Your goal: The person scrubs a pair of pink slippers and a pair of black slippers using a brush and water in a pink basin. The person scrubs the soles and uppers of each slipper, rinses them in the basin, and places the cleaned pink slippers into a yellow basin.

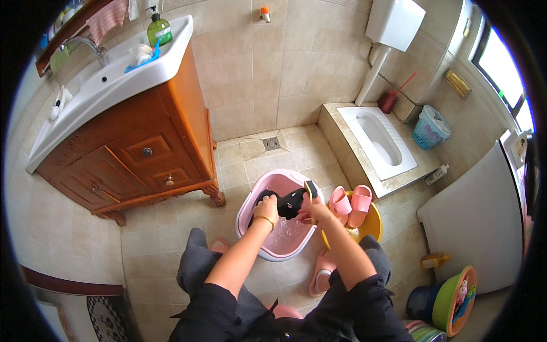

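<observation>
A pink plastic basin (282,246) holding clear water stands on the floor before me. My left hand (267,207), with a gold-coloured bangle on its wrist, grips a wet-looking black item (292,203) over the basin. White spots or holes show in that item; whether it is cloth or footwear I cannot tell. At the basin's right side, my right hand (315,211) is closed on a flat dark object with a cream edge (311,190), possibly a brush. Its fingers are close to the black item's right end. The hand hides part of the object.
Pink slippers (360,205) rest in a yellow basin (376,224) at the right. A wooden washbasin cabinet (149,141) stands left, a raised squat toilet (380,141) at the back right. A white appliance (474,222) and stacked basins (444,299) line the right side.
</observation>
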The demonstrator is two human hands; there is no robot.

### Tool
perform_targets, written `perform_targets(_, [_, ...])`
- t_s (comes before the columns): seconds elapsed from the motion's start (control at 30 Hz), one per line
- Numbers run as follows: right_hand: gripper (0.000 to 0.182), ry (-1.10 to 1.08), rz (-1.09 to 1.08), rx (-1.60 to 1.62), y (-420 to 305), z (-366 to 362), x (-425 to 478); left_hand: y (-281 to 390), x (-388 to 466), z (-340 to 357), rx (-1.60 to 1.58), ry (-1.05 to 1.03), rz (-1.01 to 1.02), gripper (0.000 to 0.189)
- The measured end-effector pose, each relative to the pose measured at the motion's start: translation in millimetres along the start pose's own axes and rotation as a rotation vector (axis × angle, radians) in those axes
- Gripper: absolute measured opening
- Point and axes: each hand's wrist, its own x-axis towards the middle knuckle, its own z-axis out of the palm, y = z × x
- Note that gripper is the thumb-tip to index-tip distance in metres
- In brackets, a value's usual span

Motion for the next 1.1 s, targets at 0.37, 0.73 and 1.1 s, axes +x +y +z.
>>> perform_targets(0.37, [0.029, 0.004, -0.111, 0.109, -38.8, 7.6, -46.7, -23.9, -13.2, -81.2, -0.249, 0.172, 0.197, 0.034])
perform_targets(0.73, [0.028, -0.161, -0.262, 0.113, -36.3, 12.1, -21.3, -50.5, 0.5, -101.1, -0.482, 0.001, 0.163, 0.033])
perform_targets(1.1, [0.013, 0.016, -0.427, 0.006, -56.6, 1.6, -15.5, -42.0, 22.8, -100.1, -0.452, 0.08, 0.151, 0.047])
